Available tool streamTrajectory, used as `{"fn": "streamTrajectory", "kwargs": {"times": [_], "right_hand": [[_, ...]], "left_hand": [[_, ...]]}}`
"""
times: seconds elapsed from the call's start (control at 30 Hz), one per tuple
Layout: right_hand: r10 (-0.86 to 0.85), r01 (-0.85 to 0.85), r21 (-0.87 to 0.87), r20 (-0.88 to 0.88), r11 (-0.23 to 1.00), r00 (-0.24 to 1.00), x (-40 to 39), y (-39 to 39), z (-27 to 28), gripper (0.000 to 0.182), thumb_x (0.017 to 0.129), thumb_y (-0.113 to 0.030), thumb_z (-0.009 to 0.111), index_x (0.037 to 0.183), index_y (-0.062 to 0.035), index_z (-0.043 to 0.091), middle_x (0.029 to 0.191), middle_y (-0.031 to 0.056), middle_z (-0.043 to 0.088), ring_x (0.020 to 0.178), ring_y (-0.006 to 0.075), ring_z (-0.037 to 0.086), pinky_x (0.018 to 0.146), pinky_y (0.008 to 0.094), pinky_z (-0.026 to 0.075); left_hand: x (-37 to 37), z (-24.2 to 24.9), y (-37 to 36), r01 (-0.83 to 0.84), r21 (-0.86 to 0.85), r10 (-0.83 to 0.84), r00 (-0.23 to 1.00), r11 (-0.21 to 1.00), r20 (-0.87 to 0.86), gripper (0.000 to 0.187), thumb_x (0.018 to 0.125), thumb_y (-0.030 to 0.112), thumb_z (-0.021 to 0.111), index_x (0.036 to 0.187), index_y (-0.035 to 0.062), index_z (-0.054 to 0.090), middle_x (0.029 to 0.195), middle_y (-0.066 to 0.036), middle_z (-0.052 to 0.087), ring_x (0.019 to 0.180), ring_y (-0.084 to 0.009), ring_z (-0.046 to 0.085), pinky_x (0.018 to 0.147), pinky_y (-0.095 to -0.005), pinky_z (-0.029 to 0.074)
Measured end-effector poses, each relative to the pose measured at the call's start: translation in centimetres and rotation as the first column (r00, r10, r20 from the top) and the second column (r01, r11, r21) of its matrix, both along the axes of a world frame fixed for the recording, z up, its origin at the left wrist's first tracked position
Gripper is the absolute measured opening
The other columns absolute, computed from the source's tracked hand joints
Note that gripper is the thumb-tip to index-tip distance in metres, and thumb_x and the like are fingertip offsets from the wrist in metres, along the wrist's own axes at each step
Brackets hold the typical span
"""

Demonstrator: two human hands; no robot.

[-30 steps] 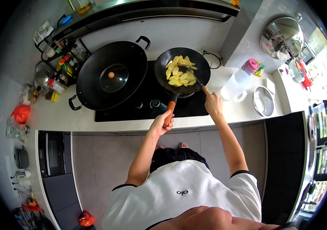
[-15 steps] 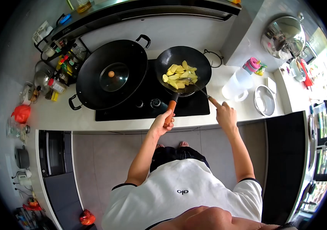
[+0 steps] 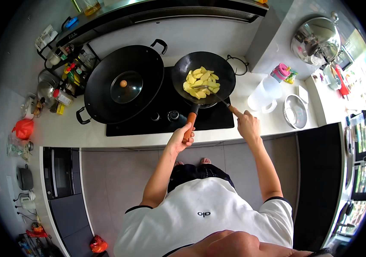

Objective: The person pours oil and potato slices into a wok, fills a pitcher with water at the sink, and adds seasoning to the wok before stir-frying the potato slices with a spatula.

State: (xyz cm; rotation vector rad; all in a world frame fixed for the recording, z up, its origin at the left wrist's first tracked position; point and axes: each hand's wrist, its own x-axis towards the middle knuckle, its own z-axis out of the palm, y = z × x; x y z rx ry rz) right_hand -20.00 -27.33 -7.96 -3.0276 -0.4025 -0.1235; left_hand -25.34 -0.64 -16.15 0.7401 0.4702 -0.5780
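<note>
My left hand (image 3: pixel 181 138) is wrapped round the orange-brown handle of a black wok (image 3: pixel 183 64), which sits on the right side of the black cooktop (image 3: pixel 148 129). Pale yellow slices (image 3: pixel 200 81), perhaps potato, lie heaped in the wok. My right hand (image 3: pixel 248 125) grips the wooden end of a spatula (image 3: pixel 222 101). The spatula's metal head reaches into the wok and is partly hidden among the slices.
A large two-handled black wok (image 3: pixel 101 77) with a glass lid (image 3: pixel 127 92) inside stands to the left. Right of the stove are a translucent plastic jug (image 3: pixel 263 94) and a metal bowl (image 3: pixel 295 112). Bottles (image 3: pixel 73 73) crowd the left rack. The range hood (image 3: pixel 191 13) hangs above.
My right hand has shifted slightly left with the spatula, and the slices have been pushed into a somewhat different heap. My left hand keeps its hold on the wok handle.
</note>
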Motion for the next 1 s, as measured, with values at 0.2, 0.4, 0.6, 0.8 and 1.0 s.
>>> {"fn": "streamTrajectory", "kwargs": {"times": [0.2,0.4,0.6,0.8,1.0], "right_hand": [[-0.066,0.068,-0.039,0.058,0.997,0.996,3.4,0.7,-3.7,0.062,0.081,-0.002,0.049,0.134,-0.0331,0.041,0.082,0.0114,0.057,0.067,0.0304,0.063,0.060,0.0403,0.050],[-0.076,0.076,0.001,0.025,0.997,0.997,0.8,1.1,-1.5,0.062,0.080,-0.001,0.048,0.132,-0.0340,0.044,0.079,0.0113,0.056,0.065,0.0305,0.062,0.061,0.0401,0.050],[-0.069,0.069,-0.046,0.005,0.997,0.998,0.1,0.2,-0.6,0.061,0.079,-0.001,0.050,0.130,-0.0330,0.047,0.079,0.0113,0.056,0.066,0.0299,0.063,0.062,0.0407,0.050],[-0.102,0.102,0.000,0.063,0.995,0.993,1.9,1.4,-3.4,0.062,0.079,-0.003,0.050,0.134,-0.0308,0.043,0.084,0.0123,0.057,0.068,0.0307,0.063,0.063,0.0406,0.050],[-0.074,0.075,0.054,-0.020,0.996,0.997,-2.1,1.6,0.5,0.052,0.081,-0.004,0.049,0.125,-0.0320,0.055,0.075,0.0113,0.056,0.061,0.0304,0.061,0.059,0.0406,0.048]], "left_hand": [[0.1,-0.3,0.0,0.007,0.000,-0.007,1.000,1.000,0.004,0.039,0.089,0.039,0.057,0.100,0.0025,0.049,0.071,-0.003,0.047,0.051,-0.0087,0.043,0.040,-0.0184,0.030],[0.0,-0.5,0.2,0.012,-0.020,-0.012,1.000,1.000,0.009,0.038,0.090,0.038,0.056,0.100,0.0028,0.047,0.072,-0.003,0.047,0.053,-0.0097,0.045,0.040,-0.0191,0.031],[-0.1,0.0,-0.1,-0.008,0.018,0.008,1.000,1.000,-0.005,0.038,0.089,0.039,0.057,0.100,0.0026,0.050,0.071,-0.003,0.047,0.052,-0.0087,0.043,0.040,-0.0180,0.029],[0.0,-0.3,-0.1,-0.001,0.006,0.001,1.000,1.000,-0.009,0.039,0.089,0.039,0.057,0.100,0.0027,0.050,0.071,-0.003,0.047,0.051,-0.0085,0.043,0.040,-0.0180,0.029],[-0.1,0.0,-0.1,-0.006,0.005,0.006,1.000,1.000,0.000,0.038,0.089,0.039,0.057,0.099,0.0030,0.050,0.071,-0.003,0.048,0.051,-0.0085,0.043,0.040,-0.0180,0.029]]}}
